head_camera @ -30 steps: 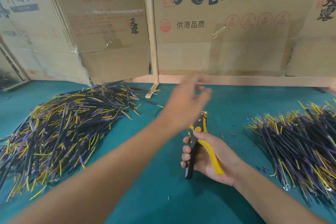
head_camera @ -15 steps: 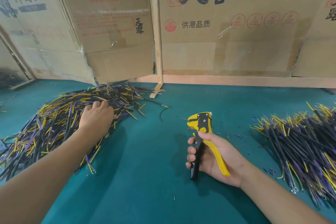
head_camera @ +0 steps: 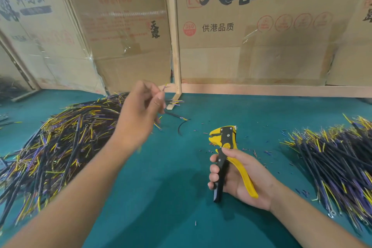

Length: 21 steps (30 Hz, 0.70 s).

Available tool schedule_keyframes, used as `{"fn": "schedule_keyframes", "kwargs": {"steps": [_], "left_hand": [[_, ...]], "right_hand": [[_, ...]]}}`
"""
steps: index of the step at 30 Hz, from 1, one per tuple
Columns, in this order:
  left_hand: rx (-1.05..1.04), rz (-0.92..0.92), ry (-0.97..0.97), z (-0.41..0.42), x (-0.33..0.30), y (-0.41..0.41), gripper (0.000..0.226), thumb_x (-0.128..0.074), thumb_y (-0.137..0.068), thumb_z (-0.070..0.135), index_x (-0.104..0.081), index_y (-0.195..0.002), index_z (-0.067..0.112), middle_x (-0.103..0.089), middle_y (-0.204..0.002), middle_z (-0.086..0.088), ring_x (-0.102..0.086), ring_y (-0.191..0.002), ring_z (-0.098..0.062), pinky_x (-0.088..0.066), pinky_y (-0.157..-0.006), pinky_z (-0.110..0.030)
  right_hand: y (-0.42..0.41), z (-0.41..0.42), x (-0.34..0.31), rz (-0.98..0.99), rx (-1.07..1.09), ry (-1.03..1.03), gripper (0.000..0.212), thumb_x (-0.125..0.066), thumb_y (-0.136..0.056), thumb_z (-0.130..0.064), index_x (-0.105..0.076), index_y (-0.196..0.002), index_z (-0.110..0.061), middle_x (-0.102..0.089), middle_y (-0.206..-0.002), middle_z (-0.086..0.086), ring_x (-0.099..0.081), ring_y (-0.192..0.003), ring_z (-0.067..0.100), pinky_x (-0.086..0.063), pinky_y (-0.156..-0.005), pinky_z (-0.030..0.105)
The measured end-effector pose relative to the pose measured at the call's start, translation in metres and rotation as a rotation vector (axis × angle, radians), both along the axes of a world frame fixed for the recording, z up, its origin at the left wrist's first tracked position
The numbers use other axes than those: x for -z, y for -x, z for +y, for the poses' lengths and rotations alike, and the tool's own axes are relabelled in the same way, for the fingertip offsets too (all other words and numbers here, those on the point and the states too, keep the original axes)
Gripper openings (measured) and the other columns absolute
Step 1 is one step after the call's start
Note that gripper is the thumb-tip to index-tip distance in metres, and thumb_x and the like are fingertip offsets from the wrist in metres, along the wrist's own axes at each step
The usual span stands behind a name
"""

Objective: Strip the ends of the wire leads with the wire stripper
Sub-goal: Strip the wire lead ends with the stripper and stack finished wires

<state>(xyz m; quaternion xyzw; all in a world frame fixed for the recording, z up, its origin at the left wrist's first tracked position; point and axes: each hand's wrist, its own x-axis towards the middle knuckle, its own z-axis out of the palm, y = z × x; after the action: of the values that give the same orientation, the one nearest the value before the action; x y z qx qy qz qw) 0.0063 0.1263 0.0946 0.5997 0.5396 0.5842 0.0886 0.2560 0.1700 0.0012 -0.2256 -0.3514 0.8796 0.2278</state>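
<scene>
- A big heap of wire leads [head_camera: 60, 147] is lying on the green mat [head_camera: 161, 197] far to the left of the wire stripper [head_camera: 225, 147]; judging by its size, much of the work is still waiting there.
- The left hand [head_camera: 141, 115] is hovering above the near edge of that heap, up and to the left of the wire stripper, its fingers curled and pinching a thin lead [head_camera: 164, 88] whose yellow and purple tips are poking out past the fingertips. The hand is blurred, so it could be holding more than one lead.
- A loose black lead [head_camera: 181, 127] is lying on the mat between the left hand and the wire stripper.
- The wire stripper is standing nose-up, well apart from the pinched lead; nothing is sitting in its head, so this lead is not yet being stripped.
- The right hand [head_camera: 237, 177] is wrapping round the black and yellow handles, resting on the mat.
- Small bits of insulation [head_camera: 261, 157] are lying scattered round the wire stripper, suggesting stripping is already under way.
- A second pile [head_camera: 332, 163] is lying to the right of the wire stripper, probably the finished leads.
</scene>
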Motion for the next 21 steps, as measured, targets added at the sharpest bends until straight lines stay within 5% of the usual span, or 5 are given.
{"fn": "schedule_keyframes", "kwargs": {"steps": [5,13,21], "left_hand": [[0.243,-0.467,-0.026,-0.005,0.040,-0.054,0.010,-0.061,-0.098,0.028,-0.061,-0.090,0.022,-0.064,-0.076,-0.001,-0.047,-0.050,-0.013,-0.036,-0.041,-0.021],[0.308,-0.674,0.057,-0.009,0.057,-0.077,0.010,-0.062,-0.095,0.019,-0.069,-0.089,0.020,-0.066,-0.081,-0.004,-0.045,-0.053,-0.014,-0.038,-0.048,-0.023],[0.379,-0.680,0.068,-0.012,0.056,-0.083,0.010,-0.059,-0.091,0.013,-0.062,-0.100,0.011,-0.066,-0.084,-0.005,-0.053,-0.059,-0.018,-0.045,-0.050,-0.025]], "right_hand": [[0.000,0.000,-0.001,0.002,-0.003,0.005,0.033,-0.068,-0.087,-0.031,-0.056,-0.102,-0.004,-0.048,-0.081,0.015,-0.049,-0.070,0.030,-0.052,-0.074,0.046],[0.001,0.001,0.001,-0.005,-0.005,0.006,0.034,-0.072,-0.083,-0.033,-0.062,-0.098,-0.003,-0.049,-0.080,0.015,-0.051,-0.069,0.030,-0.053,-0.074,0.047],[0.001,0.000,-0.001,-0.020,0.002,0.018,0.037,-0.072,-0.081,-0.033,-0.060,-0.099,-0.003,-0.050,-0.080,0.014,-0.051,-0.068,0.029,-0.053,-0.073,0.047]]}}
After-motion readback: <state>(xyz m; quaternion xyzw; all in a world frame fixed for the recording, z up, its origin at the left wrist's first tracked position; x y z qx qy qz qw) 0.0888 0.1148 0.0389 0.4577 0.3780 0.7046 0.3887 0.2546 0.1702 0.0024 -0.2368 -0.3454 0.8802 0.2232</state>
